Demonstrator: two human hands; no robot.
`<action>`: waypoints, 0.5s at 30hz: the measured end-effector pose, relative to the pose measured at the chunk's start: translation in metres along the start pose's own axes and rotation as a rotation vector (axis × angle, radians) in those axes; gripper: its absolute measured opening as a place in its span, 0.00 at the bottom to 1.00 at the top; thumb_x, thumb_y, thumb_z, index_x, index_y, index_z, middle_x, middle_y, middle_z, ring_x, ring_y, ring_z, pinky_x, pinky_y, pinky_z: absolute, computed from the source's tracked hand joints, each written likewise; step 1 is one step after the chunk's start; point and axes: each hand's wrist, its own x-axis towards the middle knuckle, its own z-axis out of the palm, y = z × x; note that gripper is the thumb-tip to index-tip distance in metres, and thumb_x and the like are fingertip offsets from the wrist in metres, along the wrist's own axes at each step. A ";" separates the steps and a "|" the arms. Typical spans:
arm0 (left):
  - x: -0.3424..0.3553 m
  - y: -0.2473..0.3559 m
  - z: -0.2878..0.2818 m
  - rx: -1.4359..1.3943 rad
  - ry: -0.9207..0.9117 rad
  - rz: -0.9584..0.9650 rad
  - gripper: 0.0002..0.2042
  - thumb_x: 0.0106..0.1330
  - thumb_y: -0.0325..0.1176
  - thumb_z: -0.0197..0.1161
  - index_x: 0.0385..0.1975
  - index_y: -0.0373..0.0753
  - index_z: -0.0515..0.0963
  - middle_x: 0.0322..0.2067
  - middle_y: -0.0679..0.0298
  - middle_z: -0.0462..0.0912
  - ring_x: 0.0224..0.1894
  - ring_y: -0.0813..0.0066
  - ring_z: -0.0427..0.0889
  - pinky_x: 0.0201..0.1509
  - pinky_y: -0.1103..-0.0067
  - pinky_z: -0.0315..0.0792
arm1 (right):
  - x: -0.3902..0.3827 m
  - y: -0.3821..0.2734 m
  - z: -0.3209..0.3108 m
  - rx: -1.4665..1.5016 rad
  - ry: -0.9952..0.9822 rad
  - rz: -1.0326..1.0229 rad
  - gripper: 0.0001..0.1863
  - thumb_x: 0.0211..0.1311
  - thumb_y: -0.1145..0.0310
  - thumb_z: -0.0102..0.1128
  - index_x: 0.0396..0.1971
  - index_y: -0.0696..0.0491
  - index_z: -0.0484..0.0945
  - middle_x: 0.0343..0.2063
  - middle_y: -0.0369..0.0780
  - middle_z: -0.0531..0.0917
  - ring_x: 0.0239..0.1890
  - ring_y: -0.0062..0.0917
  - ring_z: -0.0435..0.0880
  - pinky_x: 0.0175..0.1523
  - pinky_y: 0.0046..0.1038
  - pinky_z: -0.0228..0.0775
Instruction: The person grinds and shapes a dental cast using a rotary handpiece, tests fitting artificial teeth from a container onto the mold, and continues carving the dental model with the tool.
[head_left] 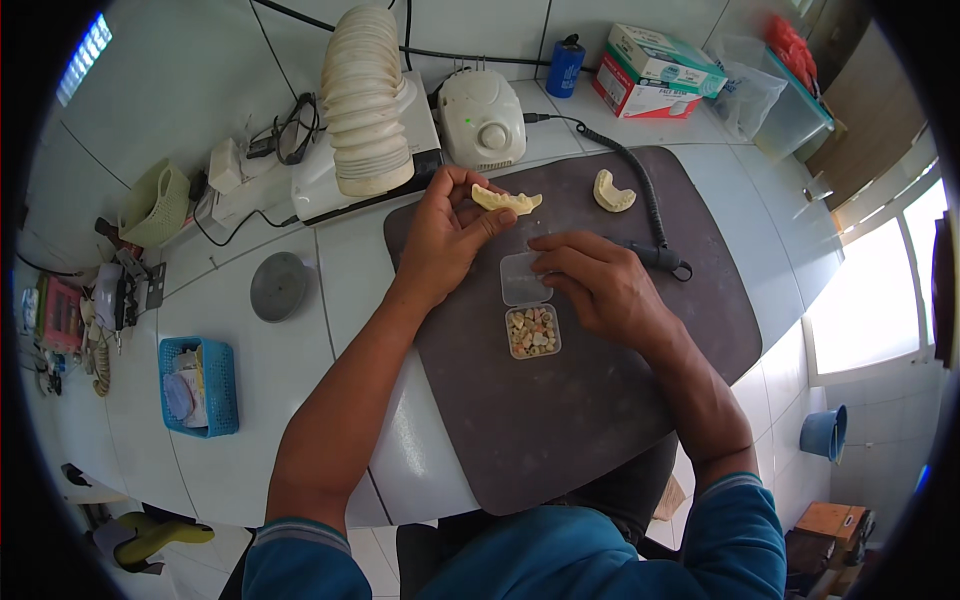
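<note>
My left hand [440,235] holds a cream dental arch model [506,200] by its left end, lifted above the dark grey mat [600,400]. My right hand [600,285] rests palm down on the mat, its fingertips touching the open clear lid [522,278] of a small plastic box [533,331] filled with several loose tooth pieces. A second cream arch model [612,191] lies on the mat farther back, apart from both hands.
A black handpiece with its coiled cable [655,250] lies right of my right hand. Behind are a white control unit [483,118], a ribbed suction hose [365,100], a grey disc [278,286], a blue basket [200,386] and cardboard boxes [650,70].
</note>
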 end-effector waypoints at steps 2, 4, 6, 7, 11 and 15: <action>0.000 0.000 0.000 0.002 0.003 -0.011 0.24 0.79 0.28 0.83 0.63 0.38 0.73 0.60 0.55 0.88 0.65 0.70 0.93 0.73 0.74 0.87 | 0.001 -0.003 -0.007 -0.010 -0.026 -0.021 0.09 0.67 0.83 0.75 0.45 0.57 0.91 0.58 0.46 0.89 0.52 0.42 0.94 0.55 0.41 0.89; 0.000 -0.001 0.000 -0.004 0.004 -0.012 0.24 0.79 0.28 0.83 0.63 0.38 0.73 0.60 0.55 0.88 0.65 0.71 0.93 0.72 0.75 0.87 | -0.001 -0.011 -0.017 -0.033 -0.076 -0.010 0.09 0.63 0.84 0.75 0.42 0.56 0.91 0.63 0.47 0.87 0.55 0.43 0.94 0.58 0.42 0.89; 0.000 -0.001 0.000 0.010 0.009 -0.020 0.24 0.79 0.28 0.83 0.63 0.38 0.73 0.60 0.55 0.88 0.64 0.71 0.93 0.71 0.75 0.88 | -0.003 -0.021 -0.026 -0.033 -0.188 0.033 0.09 0.60 0.82 0.76 0.40 0.55 0.91 0.65 0.47 0.85 0.59 0.44 0.92 0.61 0.44 0.88; 0.000 -0.001 0.000 0.011 0.009 -0.018 0.24 0.79 0.28 0.83 0.62 0.37 0.73 0.60 0.55 0.88 0.64 0.71 0.93 0.70 0.75 0.88 | -0.003 -0.025 -0.028 -0.035 -0.235 0.044 0.10 0.58 0.81 0.76 0.39 0.54 0.92 0.66 0.47 0.84 0.61 0.44 0.91 0.63 0.45 0.87; 0.000 0.000 0.001 0.023 0.015 -0.025 0.24 0.79 0.28 0.84 0.62 0.37 0.73 0.59 0.56 0.88 0.63 0.72 0.94 0.68 0.76 0.89 | -0.002 -0.038 -0.025 -0.134 -0.270 0.064 0.08 0.57 0.76 0.79 0.38 0.53 0.92 0.64 0.45 0.85 0.66 0.42 0.88 0.68 0.46 0.83; 0.000 0.001 0.002 0.026 0.015 -0.028 0.23 0.79 0.27 0.83 0.62 0.37 0.73 0.59 0.56 0.88 0.62 0.72 0.94 0.68 0.76 0.89 | -0.003 -0.043 -0.016 -0.242 -0.247 0.085 0.06 0.59 0.73 0.80 0.36 0.53 0.93 0.63 0.43 0.86 0.64 0.40 0.87 0.67 0.45 0.82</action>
